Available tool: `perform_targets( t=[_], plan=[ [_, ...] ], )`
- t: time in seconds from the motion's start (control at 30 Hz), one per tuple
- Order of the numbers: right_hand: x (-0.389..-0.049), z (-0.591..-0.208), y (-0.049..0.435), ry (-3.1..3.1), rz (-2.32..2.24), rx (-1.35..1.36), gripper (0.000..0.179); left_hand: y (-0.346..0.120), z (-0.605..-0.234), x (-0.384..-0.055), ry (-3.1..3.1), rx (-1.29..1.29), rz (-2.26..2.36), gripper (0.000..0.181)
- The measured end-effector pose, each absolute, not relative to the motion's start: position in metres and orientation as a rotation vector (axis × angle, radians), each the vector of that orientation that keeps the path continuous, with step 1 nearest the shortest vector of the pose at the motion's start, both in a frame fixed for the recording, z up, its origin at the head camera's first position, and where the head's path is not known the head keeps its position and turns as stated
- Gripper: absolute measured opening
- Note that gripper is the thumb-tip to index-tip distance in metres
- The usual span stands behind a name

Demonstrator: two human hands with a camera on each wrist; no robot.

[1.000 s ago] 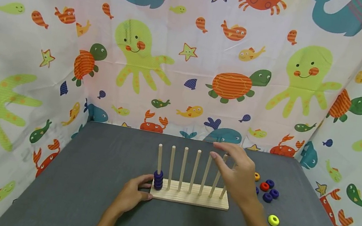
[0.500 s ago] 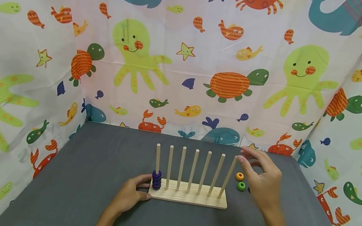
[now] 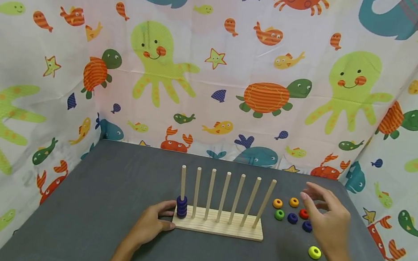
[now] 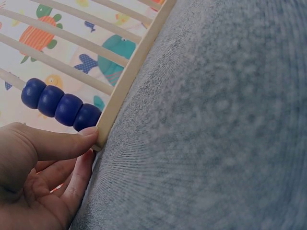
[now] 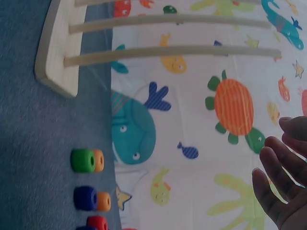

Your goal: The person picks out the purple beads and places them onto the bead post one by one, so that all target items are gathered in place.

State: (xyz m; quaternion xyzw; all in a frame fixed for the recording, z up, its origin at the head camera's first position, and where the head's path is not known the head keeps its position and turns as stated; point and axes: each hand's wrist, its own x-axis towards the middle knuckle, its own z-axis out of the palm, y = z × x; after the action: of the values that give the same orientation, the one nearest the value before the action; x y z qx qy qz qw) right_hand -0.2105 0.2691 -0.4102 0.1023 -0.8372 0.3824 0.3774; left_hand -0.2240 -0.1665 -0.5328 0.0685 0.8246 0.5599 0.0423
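Note:
A wooden peg rack [image 3: 219,227], its upright pegs in a row, stands on the grey table. Several dark blue beads [image 3: 182,206] are stacked on its leftmost peg; the other pegs are bare. My left hand [image 3: 149,226] pinches the left end of the base, and the left wrist view shows its thumb [image 4: 72,143] on the edge beside the lowest bead. To the right of the rack, my right hand [image 3: 329,220] hovers over the loose beads with fingers loosely bent, holding nothing. It partly hides the bead group in the head view.
Loose beads lie right of the rack: a green bead [image 3: 279,214], two orange ones, a red bead [image 3: 304,213] and blue ones. A yellow bead [image 3: 314,252] sits nearer the front. Behind the table [image 3: 125,172] hangs a curtain [image 3: 216,82] printed with sea animals.
My right hand has moved right from above the rack's right-hand pegs to over the loose beads. The left hand stays at the base's left end, and the stacked beads are unchanged.

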Motion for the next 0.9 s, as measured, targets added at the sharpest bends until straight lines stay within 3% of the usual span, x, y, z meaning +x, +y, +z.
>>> perform_targets(
  t=[0.9],
  plan=[
    [-0.230,-0.458,0.345,-2.613,0.898,-0.068,0.040,-0.165,-0.531,-0.222,2.515,0.194,1.744,0.066]
  ],
)
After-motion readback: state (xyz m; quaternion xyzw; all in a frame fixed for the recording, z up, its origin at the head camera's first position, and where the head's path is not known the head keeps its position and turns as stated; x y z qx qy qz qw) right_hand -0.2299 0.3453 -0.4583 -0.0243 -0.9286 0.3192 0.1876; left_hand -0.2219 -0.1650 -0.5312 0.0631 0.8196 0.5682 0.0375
